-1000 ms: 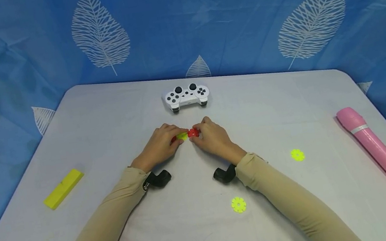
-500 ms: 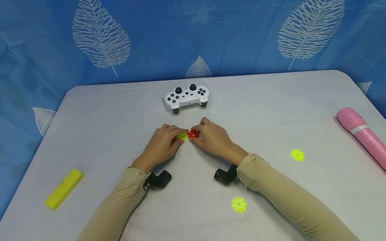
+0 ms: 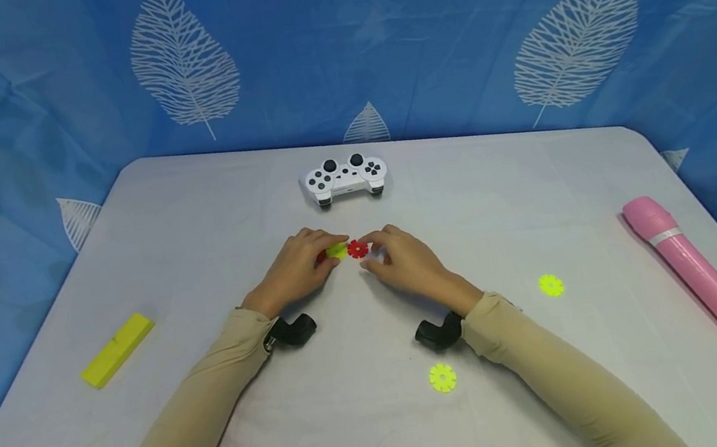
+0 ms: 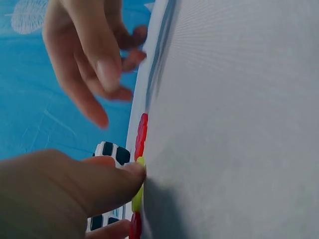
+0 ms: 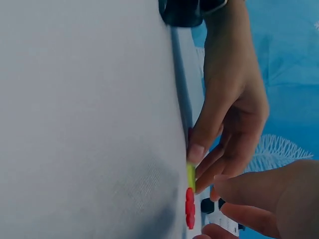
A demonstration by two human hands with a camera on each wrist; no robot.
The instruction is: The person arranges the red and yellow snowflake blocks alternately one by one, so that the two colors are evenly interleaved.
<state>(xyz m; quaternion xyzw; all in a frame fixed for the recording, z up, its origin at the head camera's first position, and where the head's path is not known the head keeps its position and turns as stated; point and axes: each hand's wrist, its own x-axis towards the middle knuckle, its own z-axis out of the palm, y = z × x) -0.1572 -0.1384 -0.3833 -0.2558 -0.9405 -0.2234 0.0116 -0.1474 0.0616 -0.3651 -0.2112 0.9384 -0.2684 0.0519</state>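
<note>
A short row of notched plastic discs lies on the white cloth in front of me. My left hand point(image 3: 296, 270) pinches the yellow disc point(image 3: 338, 250) between thumb and fingers. Joined to its right side is a red disc point(image 3: 358, 248). Another red disc point(image 4: 135, 226) shows at the yellow one's other side in the left wrist view, mostly covered by the hand in the head view. My right hand point(image 3: 411, 262) is just right of the row, thumb and fingers spread apart, holding nothing; the right wrist view shows a gap between it and the red disc.
Beyond the hands lies a white game controller point(image 3: 346, 179). Two loose yellow discs point(image 3: 442, 378) lie nearer and to the right. A yellow bar point(image 3: 117, 351) is at left, and a long pink object with a rounded head point(image 3: 700, 277) at right.
My right hand has let go of the red disc, spread its fingers and drawn back a little to the right. The left hand keeps its pinch on the yellow disc.
</note>
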